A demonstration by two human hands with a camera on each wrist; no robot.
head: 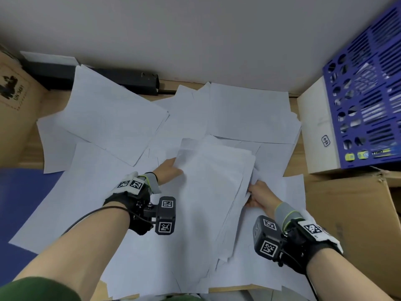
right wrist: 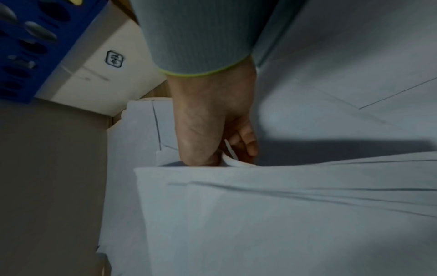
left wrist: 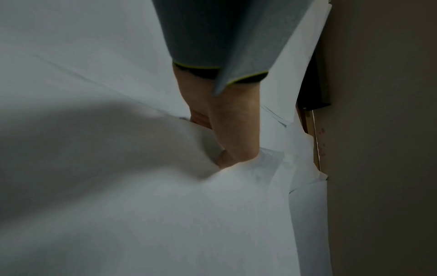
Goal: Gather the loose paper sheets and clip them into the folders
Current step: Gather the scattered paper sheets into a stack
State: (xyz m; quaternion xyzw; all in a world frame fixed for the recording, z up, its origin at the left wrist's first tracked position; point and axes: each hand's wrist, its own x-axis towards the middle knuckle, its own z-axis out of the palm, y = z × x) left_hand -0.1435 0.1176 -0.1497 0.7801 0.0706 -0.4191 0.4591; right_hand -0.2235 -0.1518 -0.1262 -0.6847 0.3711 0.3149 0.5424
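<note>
A gathered stack of white sheets lies tilted in the middle of the table, over many loose white sheets spread around it. My left hand grips the stack's left edge; its fingers go under the paper in the left wrist view. My right hand grips the stack's right edge, thumb and fingers curled round the sheet edges. A dark blue folder lies at the left, partly under the loose sheets.
A blue perforated file rack stands at the back right on a white box. A cardboard box sits at the right, another cardboard box at the left. A black bar lies along the wall.
</note>
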